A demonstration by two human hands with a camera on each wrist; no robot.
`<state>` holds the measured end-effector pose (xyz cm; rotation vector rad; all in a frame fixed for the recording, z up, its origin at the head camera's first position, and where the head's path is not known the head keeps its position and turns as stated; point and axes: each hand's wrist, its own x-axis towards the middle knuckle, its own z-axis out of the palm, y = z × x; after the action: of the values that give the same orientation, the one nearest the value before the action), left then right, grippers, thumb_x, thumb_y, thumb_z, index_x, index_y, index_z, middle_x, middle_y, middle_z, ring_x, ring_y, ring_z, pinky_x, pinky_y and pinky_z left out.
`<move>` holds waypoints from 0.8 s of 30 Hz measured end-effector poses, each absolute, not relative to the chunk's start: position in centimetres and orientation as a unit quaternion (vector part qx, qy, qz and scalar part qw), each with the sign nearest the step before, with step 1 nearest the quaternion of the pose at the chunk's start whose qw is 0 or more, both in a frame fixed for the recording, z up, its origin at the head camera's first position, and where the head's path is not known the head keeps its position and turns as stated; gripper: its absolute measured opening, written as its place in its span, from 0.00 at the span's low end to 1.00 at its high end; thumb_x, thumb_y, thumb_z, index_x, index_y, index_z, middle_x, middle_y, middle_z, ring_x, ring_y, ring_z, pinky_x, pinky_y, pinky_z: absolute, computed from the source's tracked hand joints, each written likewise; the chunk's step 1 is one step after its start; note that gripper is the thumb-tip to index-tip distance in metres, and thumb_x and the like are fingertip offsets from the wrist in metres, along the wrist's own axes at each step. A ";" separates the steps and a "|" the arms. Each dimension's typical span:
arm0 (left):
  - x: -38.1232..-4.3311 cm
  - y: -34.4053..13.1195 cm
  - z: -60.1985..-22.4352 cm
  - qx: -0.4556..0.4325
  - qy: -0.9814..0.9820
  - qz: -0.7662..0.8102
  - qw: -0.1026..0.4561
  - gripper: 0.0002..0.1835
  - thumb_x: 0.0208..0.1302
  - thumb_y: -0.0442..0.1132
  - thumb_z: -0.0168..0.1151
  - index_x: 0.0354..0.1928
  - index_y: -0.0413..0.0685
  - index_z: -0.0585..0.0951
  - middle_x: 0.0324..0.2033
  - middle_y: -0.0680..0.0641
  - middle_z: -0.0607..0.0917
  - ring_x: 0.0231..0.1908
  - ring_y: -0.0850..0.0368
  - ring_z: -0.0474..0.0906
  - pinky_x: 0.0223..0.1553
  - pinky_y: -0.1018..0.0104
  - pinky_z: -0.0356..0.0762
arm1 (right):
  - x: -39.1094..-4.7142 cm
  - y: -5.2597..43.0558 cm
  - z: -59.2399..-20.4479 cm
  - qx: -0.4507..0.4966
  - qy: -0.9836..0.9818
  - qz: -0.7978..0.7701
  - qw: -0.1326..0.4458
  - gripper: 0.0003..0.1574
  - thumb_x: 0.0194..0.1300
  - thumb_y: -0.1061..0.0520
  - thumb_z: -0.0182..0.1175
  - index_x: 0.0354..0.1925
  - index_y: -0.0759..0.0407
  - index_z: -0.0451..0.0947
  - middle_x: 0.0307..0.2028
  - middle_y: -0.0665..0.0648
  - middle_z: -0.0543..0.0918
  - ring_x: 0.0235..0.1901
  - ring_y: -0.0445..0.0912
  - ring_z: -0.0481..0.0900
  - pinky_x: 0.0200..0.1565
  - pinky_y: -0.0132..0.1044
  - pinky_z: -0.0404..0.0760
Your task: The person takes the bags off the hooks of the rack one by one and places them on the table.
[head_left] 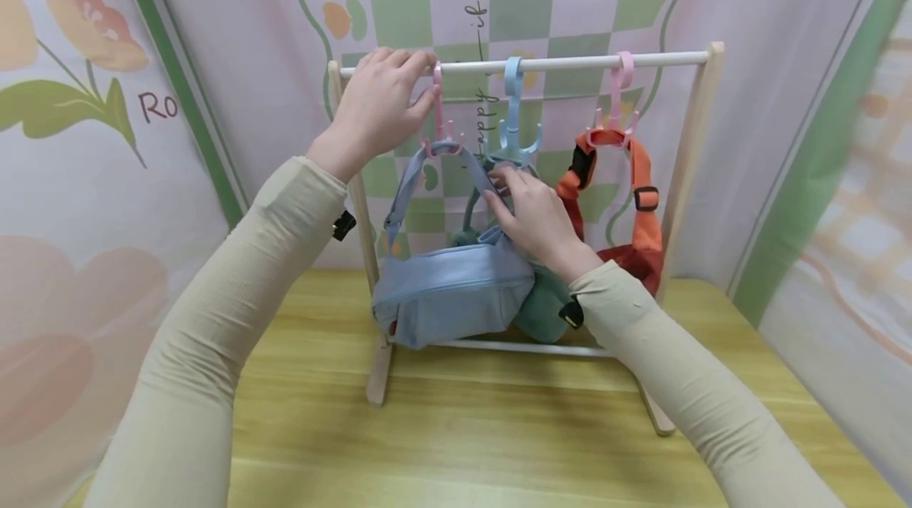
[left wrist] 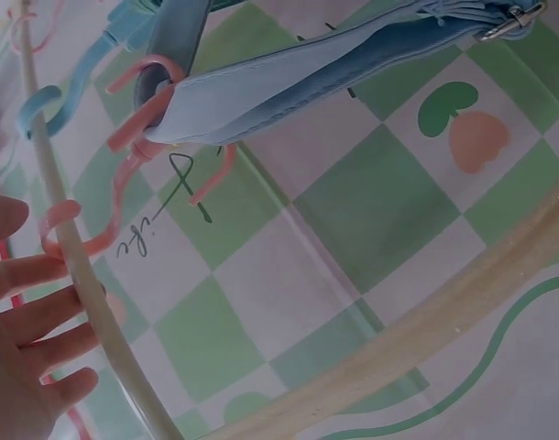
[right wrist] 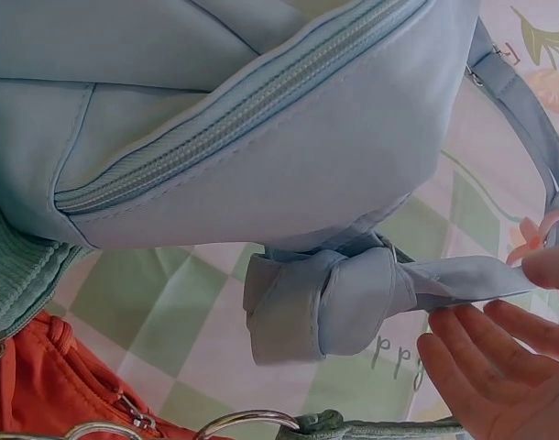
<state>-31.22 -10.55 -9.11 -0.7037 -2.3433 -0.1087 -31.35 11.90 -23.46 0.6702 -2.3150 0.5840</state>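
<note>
My left hand [head_left: 385,100] rests at the white rod's left end, fingers extended, beside a pink hook [head_left: 438,104]. In the left wrist view, its fingers [left wrist: 46,316] touch the rod [left wrist: 101,321] near the hook's curl. From that hook hangs a light blue waist bag [head_left: 456,294] by its strap [head_left: 406,191]. My right hand [head_left: 537,219] is at the right side of this strap. The right wrist view shows thumb and fingers [right wrist: 472,353] pinching the strap [right wrist: 472,280], above a knotted part [right wrist: 330,302]. The bag hangs tilted, zipper facing out.
Behind the blue bag, a green bag [head_left: 545,306] hangs from a blue hook [head_left: 513,108], partly hidden. An orange-red bag [head_left: 644,223] hangs from a pink hook [head_left: 620,92] on the right. The wooden-legged rack [head_left: 694,152] stands on a wood-grain table [head_left: 456,421] before a printed curtain [head_left: 520,1].
</note>
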 end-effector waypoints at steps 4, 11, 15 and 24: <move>-31.1 -10.5 -8.8 -0.269 -0.905 -0.052 0.325 0.23 0.72 0.51 0.42 0.62 0.48 0.71 0.60 0.44 0.76 0.61 0.45 0.69 0.65 0.53 0.61 | -31.4 11.8 -23.5 0.250 -0.886 0.219 0.323 0.21 0.69 0.47 0.53 0.54 0.58 0.72 0.45 0.59 0.82 0.43 0.52 0.81 0.45 0.48 0.81; -30.8 -10.6 -8.1 -0.260 -0.918 -0.081 0.288 0.24 0.72 0.54 0.41 0.61 0.52 0.72 0.60 0.47 0.76 0.62 0.47 0.67 0.65 0.51 0.60 | -31.7 11.7 -23.3 0.245 -0.891 0.208 0.321 0.21 0.69 0.48 0.54 0.54 0.58 0.72 0.45 0.58 0.82 0.42 0.52 0.81 0.44 0.48 0.81; -30.9 -10.7 -7.9 -0.256 -0.922 -0.088 0.276 0.24 0.72 0.56 0.41 0.62 0.54 0.72 0.61 0.48 0.75 0.63 0.49 0.66 0.66 0.53 0.59 | -31.8 11.5 -23.2 0.249 -0.889 0.205 0.324 0.20 0.68 0.49 0.55 0.53 0.58 0.72 0.45 0.59 0.82 0.41 0.53 0.81 0.42 0.48 0.82; -31.2 -11.1 -7.6 -0.273 -0.923 -0.102 0.250 0.25 0.71 0.57 0.42 0.63 0.55 0.71 0.63 0.50 0.73 0.67 0.51 0.62 0.68 0.55 0.57 | -32.0 11.2 -23.2 0.253 -0.889 0.204 0.324 0.21 0.68 0.52 0.56 0.54 0.62 0.72 0.45 0.62 0.82 0.41 0.54 0.81 0.43 0.49 0.82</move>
<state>-31.17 -11.13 -7.60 -0.7426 -2.5146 -0.2787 -32.00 11.24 -23.17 0.6630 -2.3307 0.5345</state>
